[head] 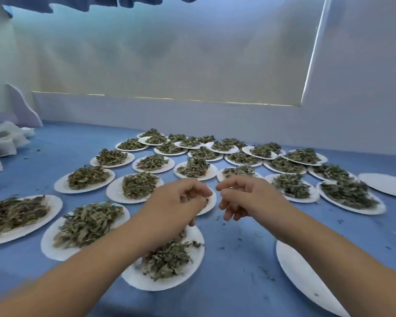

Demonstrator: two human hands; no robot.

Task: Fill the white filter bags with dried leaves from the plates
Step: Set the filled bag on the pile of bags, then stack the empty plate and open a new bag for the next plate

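Blue cloth [233, 271]: covers the table across the bottom of the frame and is flecked with leaf crumbs.
Bare paper plate [306, 277]: lower right, beside the right forearm, with nothing on it.
Nearest heaped plate [146, 280]: bottom centre, partly under the left forearm, carrying a pile of dried leaves [167, 259].
Left hand [178, 202]: centre of the frame, fingers curled inward. Dark flecks show at the tips, but I cannot tell whether it pinches leaf or holds nothing.
Right hand [242, 195]: just beside the left hand and apart from it. Its fingers are loosely bent, the thumb is near the forefinger, and nothing shows in it.
Other heaped plates [85, 179]: many of them, spread from the middle of the frame back toward the wall.
White filter bags [0, 145]: a heap at the left edge, at mid height, well apart from both hands. Neither hand has one.
Risk: the left forearm lies low over the nearest pile, so reaching left for a bag could drag leaves off the rim. Any loose leaf carried that far without a bag underneath would likely scatter on the cloth.
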